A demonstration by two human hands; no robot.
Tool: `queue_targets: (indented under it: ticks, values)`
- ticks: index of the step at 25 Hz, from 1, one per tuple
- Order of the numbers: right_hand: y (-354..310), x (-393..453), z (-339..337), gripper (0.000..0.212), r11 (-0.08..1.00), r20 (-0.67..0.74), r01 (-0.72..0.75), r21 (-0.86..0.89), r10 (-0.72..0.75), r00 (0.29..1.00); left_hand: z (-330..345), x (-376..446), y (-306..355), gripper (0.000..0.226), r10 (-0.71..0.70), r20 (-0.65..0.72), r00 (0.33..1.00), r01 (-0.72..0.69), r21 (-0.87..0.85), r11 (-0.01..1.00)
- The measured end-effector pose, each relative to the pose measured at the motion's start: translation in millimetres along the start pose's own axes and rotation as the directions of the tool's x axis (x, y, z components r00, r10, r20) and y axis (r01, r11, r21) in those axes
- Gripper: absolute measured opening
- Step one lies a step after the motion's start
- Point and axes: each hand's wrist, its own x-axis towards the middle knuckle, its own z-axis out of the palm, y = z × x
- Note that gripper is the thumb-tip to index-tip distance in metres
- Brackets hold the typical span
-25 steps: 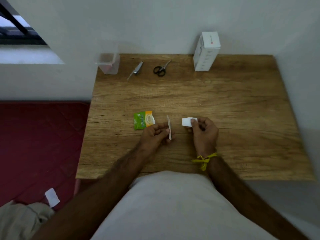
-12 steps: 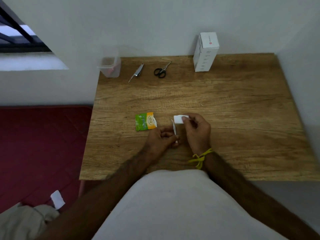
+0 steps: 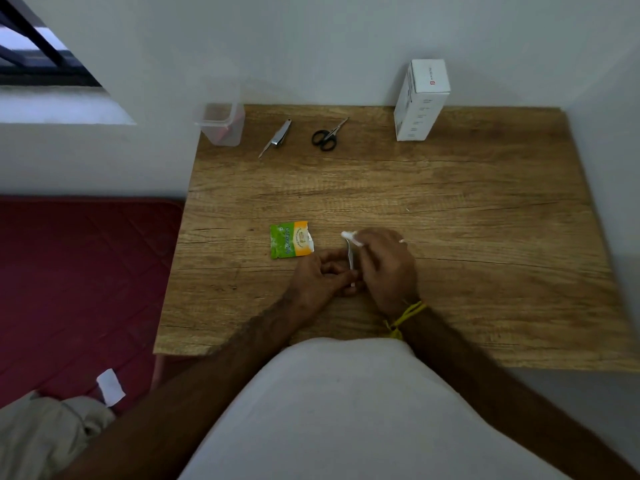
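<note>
Head: paper (image 3: pixel 350 258), apparently in left hand (image 3: pixel 320 273)

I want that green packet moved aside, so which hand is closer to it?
Left. The left hand, pinching a white strip, lies just beside the green packet; the right hand, holding a white piece, is farther off beyond it.

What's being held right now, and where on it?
Left hand pinches the thin white paper strip at its lower end; right hand pinches the small white paper piece at the strip's top.
</note>
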Motion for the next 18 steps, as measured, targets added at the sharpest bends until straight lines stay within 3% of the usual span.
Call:
queue_targets:
  ticks: [2,4,18]
  values:
    - [2.2,-12.7,7.1,0.024,0.992,0.118,0.074,-0.104,-0.061,0.991,0.7,0.2,-1.6,0.034,0.018,-0.014,1.000,-0.018,0.000,1.000]
    - [6.6,-19.0,11.6,0.030,0.987,0.150,0.082,-0.138,-0.061,0.987,1.2,0.3,-1.9,0.028,0.029,-0.027,0.999,-0.029,0.016,0.999]
    - [17.5,-15.5,14.9,0.023,0.999,0.151,0.011,-0.052,-0.003,0.988,0.6,2.9,-2.9,0.034,0.001,-0.021,1.000,-0.001,0.001,1.000]
